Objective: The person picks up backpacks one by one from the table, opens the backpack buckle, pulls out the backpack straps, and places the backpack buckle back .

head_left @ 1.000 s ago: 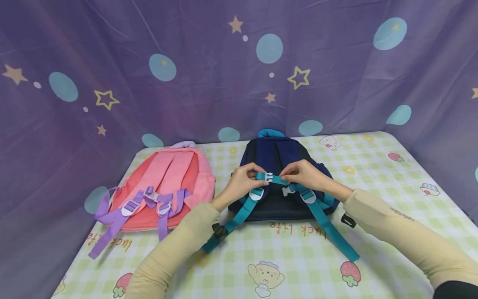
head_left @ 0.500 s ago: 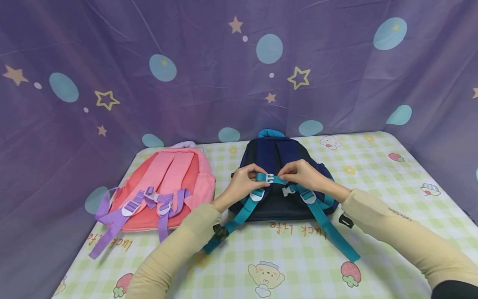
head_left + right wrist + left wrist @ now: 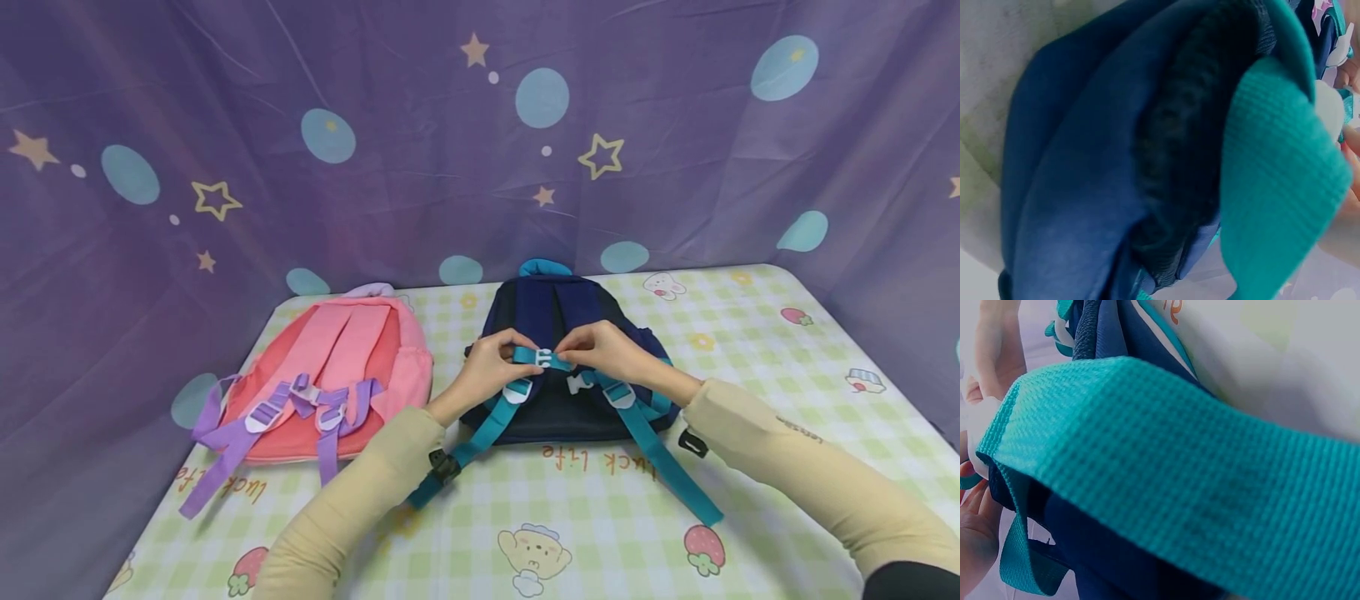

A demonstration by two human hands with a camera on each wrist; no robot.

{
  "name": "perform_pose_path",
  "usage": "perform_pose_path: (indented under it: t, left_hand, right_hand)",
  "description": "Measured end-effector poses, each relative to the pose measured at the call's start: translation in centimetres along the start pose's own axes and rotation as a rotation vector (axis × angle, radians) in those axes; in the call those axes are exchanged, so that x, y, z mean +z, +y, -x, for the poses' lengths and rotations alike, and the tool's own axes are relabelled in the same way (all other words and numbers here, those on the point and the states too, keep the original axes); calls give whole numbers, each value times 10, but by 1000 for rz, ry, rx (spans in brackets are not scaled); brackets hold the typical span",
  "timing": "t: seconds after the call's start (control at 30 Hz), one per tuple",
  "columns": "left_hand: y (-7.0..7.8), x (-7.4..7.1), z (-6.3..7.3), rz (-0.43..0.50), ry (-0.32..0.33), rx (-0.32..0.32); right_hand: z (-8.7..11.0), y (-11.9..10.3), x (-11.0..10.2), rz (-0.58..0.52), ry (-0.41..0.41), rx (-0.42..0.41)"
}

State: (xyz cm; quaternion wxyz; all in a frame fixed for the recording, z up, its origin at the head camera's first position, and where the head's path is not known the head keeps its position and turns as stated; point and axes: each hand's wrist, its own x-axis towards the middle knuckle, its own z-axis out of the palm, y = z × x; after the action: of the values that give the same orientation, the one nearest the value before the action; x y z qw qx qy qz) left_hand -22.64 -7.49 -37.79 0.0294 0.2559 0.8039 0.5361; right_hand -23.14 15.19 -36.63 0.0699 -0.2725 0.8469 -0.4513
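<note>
A navy backpack (image 3: 517, 429) lies back-side up on the table. Above its back panel a white side-release buckle (image 3: 544, 358) sits on short teal webbing. My left hand (image 3: 487, 367) pinches the webbing at the buckle's left, thumb and fingertips near the buckle. On the other side my right hand (image 3: 611, 352) pinches the webbing close to the buckle's right end. Whether the buckle's halves are fully joined cannot be told. Below the right hand, another white clip (image 3: 577, 384) hangs beside a strap adjuster (image 3: 619, 394). In the left wrist view a broad teal strap (image 3: 1166, 462) hides most of the hands.
A pink backpack (image 3: 408, 375) with purple straps (image 3: 225, 458) lies at the left. Loose teal strap ends (image 3: 675, 479) trail toward the front of the table, which has a checked cloth (image 3: 600, 542). A purple curtain (image 3: 420, 167) hangs behind.
My right hand has slid slightly left, closer to the buckle, and less webbing shows between them. The buckle has shifted a little to the right. My left hand stays nearly in place.
</note>
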Motion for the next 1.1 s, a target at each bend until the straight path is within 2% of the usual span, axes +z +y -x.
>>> perform_pose_path:
  t: [0.27, 0.7, 1.1]
  left_hand:
    - [0, 0, 0, -11, 14, 18]
    - [1, 1, 0, -22, 16, -5]
    - [1, 1, 1, -50, 4, 11]
  right_hand:
    - [2, 3, -2, -14, -36, 46]
    - [2, 3, -3, -2, 10, 40]
    - [2, -2, -3, 12, 29, 24]
